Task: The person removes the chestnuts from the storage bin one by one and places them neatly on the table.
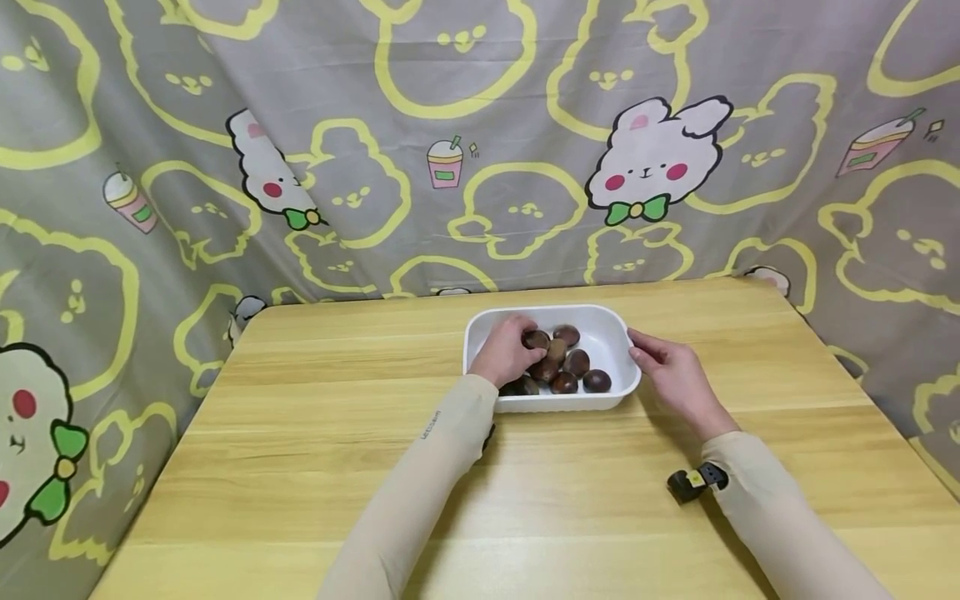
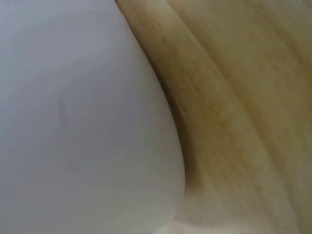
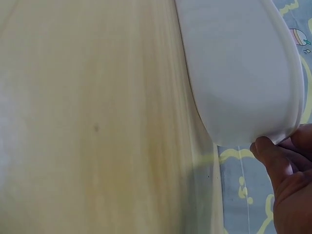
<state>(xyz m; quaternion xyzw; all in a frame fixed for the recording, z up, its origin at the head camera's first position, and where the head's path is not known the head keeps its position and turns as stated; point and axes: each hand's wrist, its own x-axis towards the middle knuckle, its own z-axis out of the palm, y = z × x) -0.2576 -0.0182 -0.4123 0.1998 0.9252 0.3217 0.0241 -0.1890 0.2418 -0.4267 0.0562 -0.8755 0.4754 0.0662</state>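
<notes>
A white plastic tray (image 1: 555, 403) stands at the back of the table, with several dark brown-purple oval passion fruits (image 1: 577, 362) inside. My left hand (image 1: 507, 350) reaches over the tray's left end, its fingers and thumb around one passion fruit (image 1: 536, 339). The left palm and sleeve hide part of the fruit. At the other end, my right hand (image 1: 670, 365) pinches the tray's rim between thumb and fingers. The right wrist view shows that thumb (image 3: 264, 146) against the tray's outer wall (image 3: 243, 83). Only the tray's smooth side (image 2: 87, 126) fills the left wrist view, without the left hand.
The wooden table (image 1: 300, 433) extends in front of the tray and to both sides. A patterned grey curtain (image 1: 525, 250) hangs behind and along both sides. A black wrist camera (image 1: 686, 485) sits under the right sleeve.
</notes>
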